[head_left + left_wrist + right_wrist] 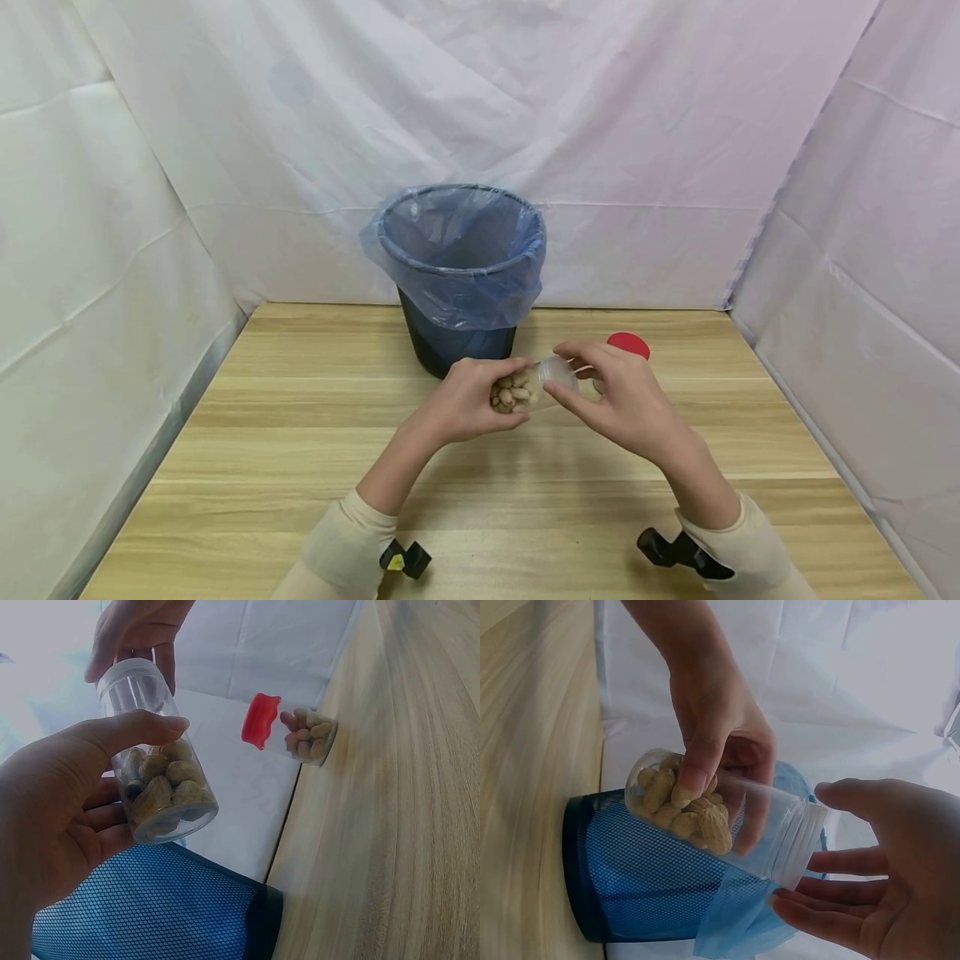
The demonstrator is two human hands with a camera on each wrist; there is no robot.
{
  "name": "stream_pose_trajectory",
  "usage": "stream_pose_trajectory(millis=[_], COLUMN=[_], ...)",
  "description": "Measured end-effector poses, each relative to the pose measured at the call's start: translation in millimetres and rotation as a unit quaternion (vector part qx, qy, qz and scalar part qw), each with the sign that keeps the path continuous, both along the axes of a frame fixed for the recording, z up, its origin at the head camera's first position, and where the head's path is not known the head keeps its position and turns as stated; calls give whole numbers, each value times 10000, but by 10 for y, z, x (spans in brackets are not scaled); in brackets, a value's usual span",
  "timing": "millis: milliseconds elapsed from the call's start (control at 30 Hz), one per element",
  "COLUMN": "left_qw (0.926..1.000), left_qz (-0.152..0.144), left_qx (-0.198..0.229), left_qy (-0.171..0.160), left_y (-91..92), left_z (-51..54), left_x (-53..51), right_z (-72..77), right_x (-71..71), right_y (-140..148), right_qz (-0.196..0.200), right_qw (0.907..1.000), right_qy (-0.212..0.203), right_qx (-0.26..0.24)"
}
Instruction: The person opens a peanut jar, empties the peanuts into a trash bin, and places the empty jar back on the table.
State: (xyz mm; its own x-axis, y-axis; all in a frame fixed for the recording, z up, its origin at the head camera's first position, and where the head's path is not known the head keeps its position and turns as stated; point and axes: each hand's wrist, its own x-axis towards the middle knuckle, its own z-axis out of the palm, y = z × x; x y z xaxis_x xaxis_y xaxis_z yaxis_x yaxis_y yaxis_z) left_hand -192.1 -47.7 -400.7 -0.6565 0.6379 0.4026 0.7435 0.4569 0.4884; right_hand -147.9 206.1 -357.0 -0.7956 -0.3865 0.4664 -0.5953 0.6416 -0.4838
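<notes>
My left hand (472, 400) grips a clear plastic jar (754, 817) round its body, thumb on one side and fingers on the other. Unshelled peanuts (169, 780) lie in the bottom part of the jar, which is tilted above the table. At its other end is a pale translucent lid (801, 846). Thumb and fingertips of my right hand (626, 404) hold this lid at opposite edges. A second jar with a red lid (261, 721) stands on the table beyond the right hand, mostly hidden by it in the head view; peanuts (309, 735) show inside.
A dark mesh bin (457, 342) lined with a blue plastic bag (480, 292) stands at the back of the wooden table (300, 450), behind the left hand. White cloth (637, 150) hangs behind the table and on both sides.
</notes>
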Motion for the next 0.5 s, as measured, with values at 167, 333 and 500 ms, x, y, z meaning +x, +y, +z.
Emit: stream_pose_trajectory(millis=[167, 333, 500], left_qw=[10000, 10000, 10000], left_qz=[-7, -14, -46], left_qx=[-4, 0, -14], left_qy=[-11, -10, -50], left_y=[1, -2, -3], left_z=[1, 1, -3], left_x=[0, 2, -1], right_z=[8, 16, 24], right_x=[-7, -16, -24], right_y=[8, 24, 46], right_qz=[217, 438, 682], right_qw=[9997, 9990, 9973], right_qy=[-48, 88, 184], right_qx=[-53, 38, 208])
